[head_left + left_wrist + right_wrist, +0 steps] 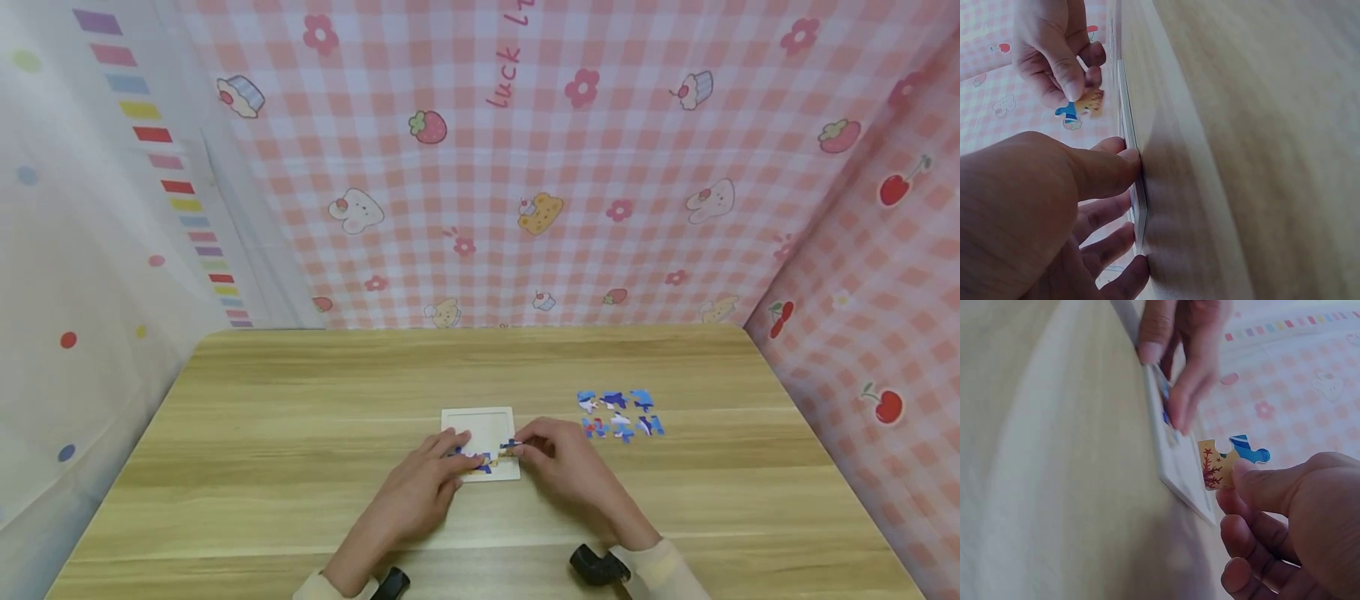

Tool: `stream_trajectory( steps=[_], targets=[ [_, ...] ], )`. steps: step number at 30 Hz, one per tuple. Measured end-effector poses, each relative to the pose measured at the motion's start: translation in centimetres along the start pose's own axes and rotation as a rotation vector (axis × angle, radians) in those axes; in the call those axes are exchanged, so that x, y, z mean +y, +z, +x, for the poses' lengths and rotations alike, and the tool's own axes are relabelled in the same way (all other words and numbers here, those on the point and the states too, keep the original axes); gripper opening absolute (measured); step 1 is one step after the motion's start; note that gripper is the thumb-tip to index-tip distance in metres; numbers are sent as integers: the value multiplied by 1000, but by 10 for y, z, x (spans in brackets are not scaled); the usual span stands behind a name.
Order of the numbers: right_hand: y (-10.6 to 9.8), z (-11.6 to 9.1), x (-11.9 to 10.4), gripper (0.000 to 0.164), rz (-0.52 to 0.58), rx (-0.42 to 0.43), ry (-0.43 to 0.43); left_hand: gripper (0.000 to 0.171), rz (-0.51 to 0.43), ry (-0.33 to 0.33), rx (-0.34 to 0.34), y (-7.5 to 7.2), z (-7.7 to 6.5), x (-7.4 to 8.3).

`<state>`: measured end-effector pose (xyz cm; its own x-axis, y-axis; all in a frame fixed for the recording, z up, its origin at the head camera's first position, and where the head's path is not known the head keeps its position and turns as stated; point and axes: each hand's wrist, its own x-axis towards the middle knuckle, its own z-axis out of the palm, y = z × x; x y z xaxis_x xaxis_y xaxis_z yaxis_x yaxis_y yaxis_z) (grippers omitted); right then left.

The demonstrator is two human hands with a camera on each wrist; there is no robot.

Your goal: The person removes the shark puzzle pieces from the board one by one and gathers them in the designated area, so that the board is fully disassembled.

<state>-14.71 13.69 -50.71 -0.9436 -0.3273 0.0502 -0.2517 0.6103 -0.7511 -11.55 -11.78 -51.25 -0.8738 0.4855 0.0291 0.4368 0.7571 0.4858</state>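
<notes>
A shallow white puzzle tray [480,412] lies on the table, with joined jigsaw pieces [486,467] along its near side. My left hand [423,479] rests over the tray's left part, its index finger reaching onto the pieces. In the left wrist view that hand's thumb [1110,172] lies at the tray's near edge, and the other fingers are spread along it. Between thumb and index finger my right hand [566,458] pinches a jigsaw piece [1216,467], sandy yellow with red coral and a blue corner. This piece is held above the tray's right side.
Several loose blue jigsaw pieces [620,423] lie in two rows on the table to the right of the tray. The wooden table [300,400] ends at a pink checked cloth [480,275] behind it. More cloth hangs at both sides.
</notes>
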Motion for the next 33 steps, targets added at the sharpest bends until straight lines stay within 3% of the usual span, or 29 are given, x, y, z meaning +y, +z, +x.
stream_trajectory(
  steps=[11, 24, 33],
  targets=[
    [-32, -3, 17, 4, -62, 83, -31, 39, 2, 4, 9, 0, -1, -2],
    [-72, -28, 57, 7, -34, 182, 38, 40, -6, 15, 26, 2, -1, -2],
    [-97, -46, 79, 10, -43, 199, 148, 38, -16, 7, 20, 1, -1, -3]
  ],
)
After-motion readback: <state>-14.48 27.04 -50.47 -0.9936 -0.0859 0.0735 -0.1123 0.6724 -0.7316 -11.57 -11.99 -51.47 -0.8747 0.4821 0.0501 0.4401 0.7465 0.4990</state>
